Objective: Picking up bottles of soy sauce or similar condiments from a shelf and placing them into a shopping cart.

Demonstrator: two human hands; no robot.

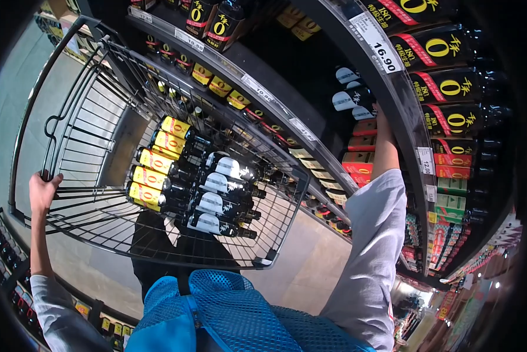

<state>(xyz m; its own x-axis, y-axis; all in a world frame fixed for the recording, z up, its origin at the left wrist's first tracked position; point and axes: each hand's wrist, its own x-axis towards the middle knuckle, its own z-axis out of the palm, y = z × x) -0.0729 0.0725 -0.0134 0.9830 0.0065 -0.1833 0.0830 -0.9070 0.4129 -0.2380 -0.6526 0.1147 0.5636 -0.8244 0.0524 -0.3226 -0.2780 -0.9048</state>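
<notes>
A metal-wire shopping cart (pixel 267 259) stands before me. My left hand (pixel 43 191) is closed around the wires at its left end. Inside the basket lie several dark bottles with yellow labels (pixel 151 177), side by side. To their right are several dark bottles with white labels (pixel 210 203), also lying down. My right arm reaches into a dark shelf bay. There my right hand (pixel 380 119) is at dark bottles with white labels (pixel 347 101); the shelf edge above partly covers it, and I cannot see whether its fingers grip one.
A black shelf edge with price tags (pixel 263 91) runs along the cart's far side. Above my right arm, an upper shelf edge (pixel 397 79) carries large dark bottles (pixel 448 83). Red boxes (pixel 358 163) stand beside my right forearm. More stocked shelving (pixel 4 246) is at lower left.
</notes>
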